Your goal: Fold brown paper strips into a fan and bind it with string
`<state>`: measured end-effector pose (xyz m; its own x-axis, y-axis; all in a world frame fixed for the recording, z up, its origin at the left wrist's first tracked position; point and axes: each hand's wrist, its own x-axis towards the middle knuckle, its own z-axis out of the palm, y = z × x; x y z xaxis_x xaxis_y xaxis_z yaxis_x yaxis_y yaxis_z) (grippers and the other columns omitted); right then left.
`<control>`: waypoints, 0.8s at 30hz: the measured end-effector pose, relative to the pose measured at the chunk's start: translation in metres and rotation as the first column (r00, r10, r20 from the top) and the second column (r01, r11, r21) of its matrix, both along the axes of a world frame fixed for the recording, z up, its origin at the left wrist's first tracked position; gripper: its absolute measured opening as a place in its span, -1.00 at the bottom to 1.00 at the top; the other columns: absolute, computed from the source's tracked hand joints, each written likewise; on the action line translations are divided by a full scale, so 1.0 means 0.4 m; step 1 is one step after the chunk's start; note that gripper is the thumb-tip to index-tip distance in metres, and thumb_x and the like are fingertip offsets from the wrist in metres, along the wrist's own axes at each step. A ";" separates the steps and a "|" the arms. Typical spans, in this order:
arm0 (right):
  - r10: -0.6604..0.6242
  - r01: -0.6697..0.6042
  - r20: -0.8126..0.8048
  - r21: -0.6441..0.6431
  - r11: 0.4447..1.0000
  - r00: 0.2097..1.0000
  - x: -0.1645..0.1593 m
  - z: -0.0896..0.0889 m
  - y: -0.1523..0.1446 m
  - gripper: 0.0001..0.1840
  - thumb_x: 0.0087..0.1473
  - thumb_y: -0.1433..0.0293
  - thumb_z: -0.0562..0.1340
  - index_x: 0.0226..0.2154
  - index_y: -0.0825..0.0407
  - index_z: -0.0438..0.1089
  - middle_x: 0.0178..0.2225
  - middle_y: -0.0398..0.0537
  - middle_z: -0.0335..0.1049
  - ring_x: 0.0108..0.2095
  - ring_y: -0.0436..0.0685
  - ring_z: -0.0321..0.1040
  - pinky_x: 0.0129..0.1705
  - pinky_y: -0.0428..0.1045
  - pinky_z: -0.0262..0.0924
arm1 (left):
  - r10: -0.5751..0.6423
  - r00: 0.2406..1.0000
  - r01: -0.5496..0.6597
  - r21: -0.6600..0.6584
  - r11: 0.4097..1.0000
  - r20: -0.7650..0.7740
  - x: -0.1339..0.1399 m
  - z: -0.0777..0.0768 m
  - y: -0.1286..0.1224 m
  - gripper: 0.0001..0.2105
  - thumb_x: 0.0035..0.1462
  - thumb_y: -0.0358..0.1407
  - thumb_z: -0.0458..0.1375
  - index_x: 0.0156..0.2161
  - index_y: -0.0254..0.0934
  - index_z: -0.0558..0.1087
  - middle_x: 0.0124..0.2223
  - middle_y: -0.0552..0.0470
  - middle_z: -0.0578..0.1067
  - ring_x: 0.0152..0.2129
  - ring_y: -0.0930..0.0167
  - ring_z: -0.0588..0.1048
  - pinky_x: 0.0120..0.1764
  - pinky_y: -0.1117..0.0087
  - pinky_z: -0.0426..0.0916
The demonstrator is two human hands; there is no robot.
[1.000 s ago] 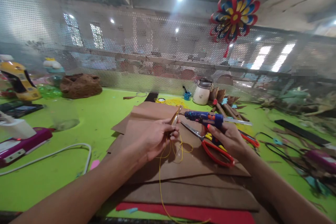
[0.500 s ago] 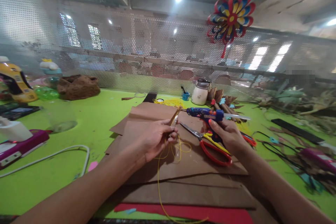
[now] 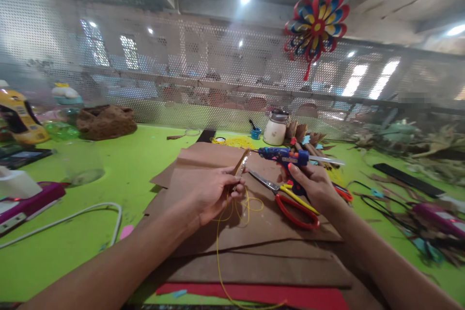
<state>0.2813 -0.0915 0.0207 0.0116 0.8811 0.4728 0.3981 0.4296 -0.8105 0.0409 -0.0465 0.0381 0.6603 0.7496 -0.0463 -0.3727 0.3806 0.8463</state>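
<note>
My left hand (image 3: 220, 193) pinches a small folded brown strip (image 3: 241, 163) with a pale, shiny inner side; its exact kind is unclear. Thin yellow string (image 3: 218, 247) loops below those fingers and trails down to the front edge. My right hand (image 3: 313, 181) is wrapped round a blue hot glue gun (image 3: 284, 156), with a clear glue stick (image 3: 329, 160) poking from its back. The gun's nozzle points left, at or very near the strip's upper end. Under the gun lie scissors (image 3: 296, 210) with red and yellow handles, resting on brown paper sheets (image 3: 203, 232).
Behind the sheets stand a white jar (image 3: 275, 128) and a small blue pot (image 3: 255, 132). At left are a purple power strip (image 3: 32, 203), a white cable (image 3: 118, 218) and a clear cup (image 3: 83, 164). Black cords (image 3: 381, 208) and scraps lie right. A paper flower (image 3: 317, 26) hangs above.
The view has shifted very slightly. Both hands, the strip and the glue gun keep nearly the same positions, with the nozzle still at the strip's upper end.
</note>
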 end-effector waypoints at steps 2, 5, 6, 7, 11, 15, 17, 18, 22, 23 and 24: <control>0.007 -0.007 0.003 0.004 1.000 1.000 -0.002 0.000 0.000 -0.65 0.16 0.15 0.12 -0.46 0.08 0.34 -0.46 -0.05 0.36 -0.41 0.06 0.32 -0.35 -0.06 0.21 | 0.024 0.999 -0.024 -0.008 1.000 -0.024 0.001 0.005 -0.002 -0.89 -0.07 -0.55 0.15 -0.36 -0.44 0.37 -0.49 0.04 0.32 -0.59 0.59 0.23 -0.55 0.54 0.04; 0.016 -0.017 0.016 0.004 1.000 1.000 -0.005 0.002 -0.003 -0.64 0.16 0.15 0.12 -0.47 0.08 0.33 -0.47 -0.05 0.36 -0.41 0.06 0.32 -0.35 -0.06 0.21 | 0.038 0.999 -0.038 -0.012 0.999 -0.035 0.003 0.009 -0.004 -0.88 -0.09 -0.55 0.15 -0.35 -0.45 0.37 -0.51 0.04 0.30 -0.60 0.59 0.22 -0.56 0.55 0.02; 0.013 -0.013 0.026 0.000 1.000 1.000 -0.006 0.003 -0.005 -0.64 0.16 0.15 0.11 -0.47 0.08 0.34 -0.47 -0.05 0.37 -0.41 0.06 0.32 -0.36 -0.06 0.20 | 0.037 0.999 -0.037 -0.010 0.999 -0.033 0.003 0.010 -0.004 -0.87 -0.09 -0.55 0.14 -0.34 -0.45 0.37 -0.51 0.04 0.30 -0.60 0.59 0.21 -0.56 0.56 0.02; 0.008 -0.008 0.039 -0.004 1.000 0.999 -0.008 0.004 -0.007 -0.64 0.17 0.15 0.11 -0.47 0.08 0.34 -0.47 -0.04 0.38 -0.41 0.06 0.32 -0.36 -0.06 0.20 | 0.037 0.999 -0.037 -0.007 0.999 -0.029 0.004 0.009 -0.004 -0.87 -0.09 -0.55 0.14 -0.34 -0.46 0.37 -0.52 0.05 0.29 -0.61 0.59 0.21 -0.56 0.56 0.02; -0.004 0.005 0.105 -0.005 1.000 0.995 -0.016 0.013 -0.017 -0.62 0.17 0.14 0.10 -0.46 0.08 0.35 -0.45 -0.03 0.40 -0.40 0.07 0.32 -0.37 -0.06 0.19 | 0.033 0.999 -0.033 -0.004 0.999 -0.013 0.004 0.007 0.000 -0.86 -0.09 -0.56 0.12 -0.33 -0.46 0.37 -0.52 0.05 0.28 -0.61 0.59 0.19 -0.56 0.56 0.02; -0.022 0.026 0.140 -0.027 0.999 0.990 -0.029 0.023 -0.026 -0.58 0.14 0.11 0.10 -0.51 0.08 0.35 -0.51 -0.04 0.38 -0.49 0.05 0.27 -0.47 -0.07 0.14 | 0.041 0.999 -0.042 -0.013 0.999 -0.014 0.001 0.004 0.004 -0.87 -0.09 -0.57 0.10 -0.34 -0.45 0.35 -0.51 0.04 0.29 -0.60 0.59 0.20 -0.56 0.56 0.01; -0.026 0.032 0.142 -0.035 0.999 0.990 -0.033 0.024 -0.028 -0.57 0.13 0.10 0.11 -0.52 0.09 0.36 -0.53 -0.05 0.37 -0.51 0.04 0.25 -0.49 -0.07 0.13 | 0.045 0.999 -0.045 -0.012 0.999 -0.010 0.000 0.004 0.004 -0.87 -0.09 -0.57 0.10 -0.35 -0.45 0.34 -0.52 0.04 0.29 -0.60 0.58 0.21 -0.56 0.56 0.02; -0.027 0.033 0.142 -0.038 0.999 0.990 -0.033 0.024 -0.029 -0.58 0.13 0.10 0.11 -0.52 0.09 0.36 -0.53 -0.05 0.37 -0.50 0.04 0.26 -0.49 -0.07 0.13 | 0.044 0.999 -0.044 -0.012 0.999 -0.009 -0.001 0.004 0.003 -0.87 -0.09 -0.57 0.10 -0.35 -0.45 0.35 -0.52 0.04 0.29 -0.60 0.58 0.21 -0.56 0.56 0.02; -0.022 0.025 0.104 -0.027 0.999 0.994 -0.022 0.016 -0.019 -0.61 0.16 0.12 0.11 -0.47 0.08 0.36 -0.48 -0.04 0.41 -0.44 0.07 0.32 -0.40 -0.07 0.19 | 0.025 1.000 -0.025 -0.010 1.000 -0.009 0.002 0.002 0.001 -0.88 -0.07 -0.56 0.11 -0.33 -0.46 0.36 -0.53 0.04 0.29 -0.61 0.59 0.20 -0.57 0.57 0.03; -0.022 0.024 0.086 -0.020 0.999 0.996 -0.017 0.013 -0.015 -0.62 0.16 0.13 0.11 -0.46 0.07 0.35 -0.47 -0.04 0.41 -0.43 0.07 0.33 -0.38 -0.07 0.20 | 0.020 1.000 -0.020 -0.012 1.000 -0.012 0.003 0.002 0.001 -0.89 -0.06 -0.56 0.11 -0.34 -0.46 0.36 -0.53 0.04 0.29 -0.61 0.59 0.20 -0.57 0.57 0.03; -0.027 0.028 0.067 -0.014 1.000 0.997 -0.012 0.010 -0.010 -0.63 0.16 0.13 0.11 -0.46 0.07 0.35 -0.47 -0.04 0.41 -0.43 0.06 0.33 -0.38 -0.06 0.20 | 0.018 1.000 -0.018 -0.014 1.000 -0.015 0.004 0.001 0.001 -0.89 -0.06 -0.56 0.11 -0.34 -0.46 0.36 -0.52 0.04 0.30 -0.61 0.59 0.21 -0.57 0.57 0.03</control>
